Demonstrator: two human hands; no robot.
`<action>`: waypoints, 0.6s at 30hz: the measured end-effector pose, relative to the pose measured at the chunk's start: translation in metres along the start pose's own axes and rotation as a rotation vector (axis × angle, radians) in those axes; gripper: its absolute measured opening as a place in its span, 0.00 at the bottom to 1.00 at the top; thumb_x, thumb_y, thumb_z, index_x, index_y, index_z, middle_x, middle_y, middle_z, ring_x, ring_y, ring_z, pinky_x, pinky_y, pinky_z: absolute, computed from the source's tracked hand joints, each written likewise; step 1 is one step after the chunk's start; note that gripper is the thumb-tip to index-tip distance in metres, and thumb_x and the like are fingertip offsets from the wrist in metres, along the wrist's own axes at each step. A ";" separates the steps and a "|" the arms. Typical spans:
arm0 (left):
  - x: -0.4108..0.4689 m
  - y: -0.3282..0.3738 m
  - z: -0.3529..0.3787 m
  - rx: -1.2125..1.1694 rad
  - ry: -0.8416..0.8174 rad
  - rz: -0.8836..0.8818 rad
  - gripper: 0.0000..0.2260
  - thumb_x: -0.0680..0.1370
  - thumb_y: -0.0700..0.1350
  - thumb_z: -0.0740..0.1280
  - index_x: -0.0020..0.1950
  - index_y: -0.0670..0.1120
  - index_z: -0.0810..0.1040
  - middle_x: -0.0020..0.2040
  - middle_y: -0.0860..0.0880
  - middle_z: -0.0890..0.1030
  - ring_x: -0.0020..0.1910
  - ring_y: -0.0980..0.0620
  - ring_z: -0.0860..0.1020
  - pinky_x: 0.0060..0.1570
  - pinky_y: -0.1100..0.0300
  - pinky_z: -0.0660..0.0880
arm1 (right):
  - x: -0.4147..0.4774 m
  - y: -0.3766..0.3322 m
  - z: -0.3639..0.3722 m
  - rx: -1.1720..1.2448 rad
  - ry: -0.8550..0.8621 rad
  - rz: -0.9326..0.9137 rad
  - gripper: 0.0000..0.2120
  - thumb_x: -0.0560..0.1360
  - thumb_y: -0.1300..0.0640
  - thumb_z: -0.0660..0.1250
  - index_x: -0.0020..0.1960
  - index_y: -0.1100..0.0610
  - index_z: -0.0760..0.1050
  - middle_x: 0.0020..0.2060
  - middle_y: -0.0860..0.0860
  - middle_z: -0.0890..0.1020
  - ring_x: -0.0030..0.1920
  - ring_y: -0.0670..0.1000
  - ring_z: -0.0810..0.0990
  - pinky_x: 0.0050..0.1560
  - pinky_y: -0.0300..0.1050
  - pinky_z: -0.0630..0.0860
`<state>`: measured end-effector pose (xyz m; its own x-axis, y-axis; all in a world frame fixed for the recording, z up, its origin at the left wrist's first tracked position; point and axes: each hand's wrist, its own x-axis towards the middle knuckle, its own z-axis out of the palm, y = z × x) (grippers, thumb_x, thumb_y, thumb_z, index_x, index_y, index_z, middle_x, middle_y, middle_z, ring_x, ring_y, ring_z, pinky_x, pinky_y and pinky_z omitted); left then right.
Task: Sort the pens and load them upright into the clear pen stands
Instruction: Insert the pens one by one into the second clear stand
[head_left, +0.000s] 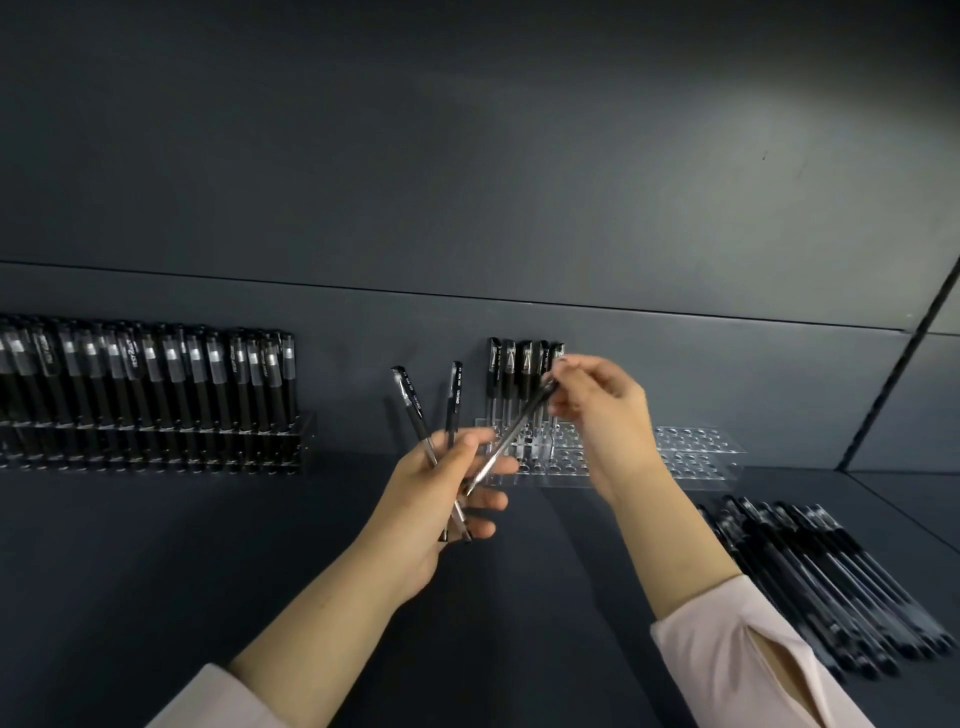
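Note:
My left hand (447, 499) grips two black pens (415, 415) that fan upward from its fingers. My right hand (597, 400) pinches the capped end of a third black pen (511, 434), which slants down-left so that its tip reaches the left hand's fingers. Behind both hands stands a clear pen stand (691, 452) with several black pens (519, 374) upright in its left end and many bare holes to the right. A heap of loose black pens (826, 577) lies on the dark table at the right.
At the left stands another clear stand (306, 441), packed with upright black pens (156, 374). A dark wall panel rises just behind the stands. The dark tabletop (156, 545) stretches in front of the left stand.

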<state>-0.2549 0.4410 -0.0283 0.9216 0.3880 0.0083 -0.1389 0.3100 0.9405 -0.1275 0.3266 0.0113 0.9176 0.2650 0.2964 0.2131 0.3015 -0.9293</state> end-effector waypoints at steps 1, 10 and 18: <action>0.000 -0.001 -0.001 0.019 0.011 -0.010 0.09 0.82 0.47 0.62 0.57 0.47 0.79 0.47 0.46 0.86 0.31 0.53 0.81 0.24 0.62 0.74 | 0.003 -0.001 -0.004 0.071 0.093 -0.021 0.03 0.77 0.65 0.66 0.46 0.60 0.77 0.37 0.52 0.81 0.34 0.47 0.78 0.36 0.37 0.77; 0.006 -0.008 -0.003 0.142 0.186 -0.078 0.10 0.80 0.57 0.63 0.51 0.51 0.71 0.36 0.51 0.76 0.21 0.59 0.65 0.19 0.66 0.59 | 0.013 -0.001 -0.037 -0.303 0.563 -0.512 0.04 0.78 0.59 0.65 0.53 0.55 0.74 0.41 0.39 0.77 0.40 0.35 0.76 0.42 0.27 0.71; 0.007 -0.011 -0.006 0.199 0.173 -0.011 0.07 0.81 0.54 0.61 0.54 0.58 0.78 0.32 0.54 0.78 0.24 0.58 0.72 0.23 0.63 0.70 | 0.009 0.002 -0.029 -0.461 0.413 -0.576 0.08 0.78 0.59 0.66 0.56 0.51 0.74 0.43 0.46 0.79 0.41 0.40 0.77 0.41 0.27 0.71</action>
<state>-0.2488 0.4460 -0.0409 0.8445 0.5338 -0.0445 -0.0394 0.1447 0.9887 -0.1090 0.3035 0.0061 0.6536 -0.1991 0.7302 0.7183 -0.1410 -0.6813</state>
